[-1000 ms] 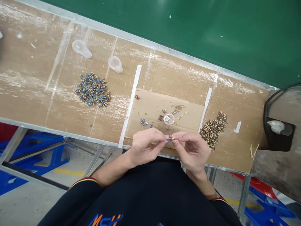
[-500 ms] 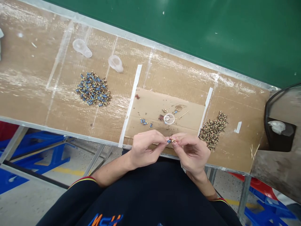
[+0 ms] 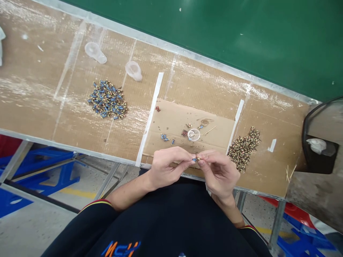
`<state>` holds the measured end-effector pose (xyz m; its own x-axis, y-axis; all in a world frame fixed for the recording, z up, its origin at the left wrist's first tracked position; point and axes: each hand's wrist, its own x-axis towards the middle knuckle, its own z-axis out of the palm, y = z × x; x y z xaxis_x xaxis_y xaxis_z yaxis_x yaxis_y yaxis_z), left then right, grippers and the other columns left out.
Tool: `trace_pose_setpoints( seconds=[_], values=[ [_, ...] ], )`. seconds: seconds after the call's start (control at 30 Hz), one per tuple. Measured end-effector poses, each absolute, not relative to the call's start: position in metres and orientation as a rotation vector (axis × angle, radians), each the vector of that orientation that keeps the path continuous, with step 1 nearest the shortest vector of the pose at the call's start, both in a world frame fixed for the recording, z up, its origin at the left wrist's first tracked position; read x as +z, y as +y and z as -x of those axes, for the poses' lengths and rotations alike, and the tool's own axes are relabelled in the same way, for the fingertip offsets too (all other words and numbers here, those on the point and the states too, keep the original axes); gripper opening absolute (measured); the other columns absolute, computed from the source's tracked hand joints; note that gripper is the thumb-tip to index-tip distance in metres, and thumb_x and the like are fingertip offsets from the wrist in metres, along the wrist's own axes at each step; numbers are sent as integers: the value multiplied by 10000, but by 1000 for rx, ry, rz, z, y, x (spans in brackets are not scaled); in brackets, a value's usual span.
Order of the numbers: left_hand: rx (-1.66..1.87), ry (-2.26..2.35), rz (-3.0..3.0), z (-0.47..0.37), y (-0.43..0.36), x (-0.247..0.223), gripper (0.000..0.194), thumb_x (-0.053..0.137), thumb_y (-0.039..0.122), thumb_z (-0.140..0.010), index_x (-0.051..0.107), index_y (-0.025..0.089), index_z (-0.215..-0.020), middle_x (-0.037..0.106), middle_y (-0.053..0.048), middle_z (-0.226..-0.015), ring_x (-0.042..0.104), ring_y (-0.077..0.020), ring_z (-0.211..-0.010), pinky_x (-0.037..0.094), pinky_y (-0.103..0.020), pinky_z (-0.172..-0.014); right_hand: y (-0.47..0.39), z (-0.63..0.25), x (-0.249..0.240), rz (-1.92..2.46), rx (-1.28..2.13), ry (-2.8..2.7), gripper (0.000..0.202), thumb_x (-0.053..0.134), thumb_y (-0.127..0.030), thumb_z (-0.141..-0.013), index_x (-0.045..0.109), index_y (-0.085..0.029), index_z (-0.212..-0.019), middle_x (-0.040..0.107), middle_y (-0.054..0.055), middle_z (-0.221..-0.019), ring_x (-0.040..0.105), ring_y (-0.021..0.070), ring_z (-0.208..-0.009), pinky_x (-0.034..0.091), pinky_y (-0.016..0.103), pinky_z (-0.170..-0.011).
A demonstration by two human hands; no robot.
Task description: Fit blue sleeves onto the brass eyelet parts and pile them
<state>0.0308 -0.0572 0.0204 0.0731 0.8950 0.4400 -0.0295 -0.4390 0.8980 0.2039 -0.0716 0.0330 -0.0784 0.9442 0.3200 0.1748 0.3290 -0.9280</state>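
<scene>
Between both hands, over the table's front edge, is one small blue and brass-coloured part (image 3: 195, 159). My left hand (image 3: 170, 166) pinches its blue end between thumb and forefinger. The brass end sits in the fingertips of my right hand (image 3: 219, 171). Just beyond them, a small clear cup (image 3: 193, 135) stands on a cardboard sheet (image 3: 177, 114), with a thin stick (image 3: 209, 130) beside it. A few loose blue pieces (image 3: 164, 137) and some dark red pieces (image 3: 184, 133) lie near the cup. Fingers hide much of the held part.
To the left is a heap of blue and brass parts (image 3: 107, 100); to the right, a heap of brass and dark parts (image 3: 244, 149). Two translucent scoop-like containers (image 3: 95, 53) lie at the back left. White tape strips (image 3: 150, 119) flank the sheet. Thin sticks (image 3: 289, 174) rest at far right.
Both hands keep their pinch on the small part, which has shifted very slightly. The view has moved a little; the things on the table look unchanged.
</scene>
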Motion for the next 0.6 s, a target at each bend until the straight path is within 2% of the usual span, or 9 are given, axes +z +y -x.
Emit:
trace_pose_setpoints(
  seconds=[0.27, 0.5, 0.6],
  values=[
    [1644, 839, -1330, -45, -64, 7, 147, 800, 78, -904, 713, 177, -969, 818, -54, -834, 794, -155, -728, 658, -221, -684, -75, -189, 34, 1085, 853, -1440, 197, 687, -76, -963, 690, -254, -1047, 778, 15, -869, 785, 186, -819, 665, 314, -693],
    [1736, 795, -1517, -45, -62, 0, 214, 745, 65, -927, 739, 217, -1078, 820, -35, -804, 790, -168, -695, 662, -248, -647, -78, -188, 42, 1136, 972, -1423, 176, 688, -78, -951, 691, -252, -979, 779, 12, -863, 784, 184, -809, 660, 298, -709],
    [1732, 768, -1545, -43, -61, -1, 200, 738, 54, -925, 739, 197, -1066, 822, -51, -813, 793, -167, -711, 658, -238, -646, -79, -188, 42, 1158, 1014, -1419, 155, 681, -91, -962, 682, -245, -953, 772, 14, -849, 779, 174, -796, 655, 277, -701]
  ],
)
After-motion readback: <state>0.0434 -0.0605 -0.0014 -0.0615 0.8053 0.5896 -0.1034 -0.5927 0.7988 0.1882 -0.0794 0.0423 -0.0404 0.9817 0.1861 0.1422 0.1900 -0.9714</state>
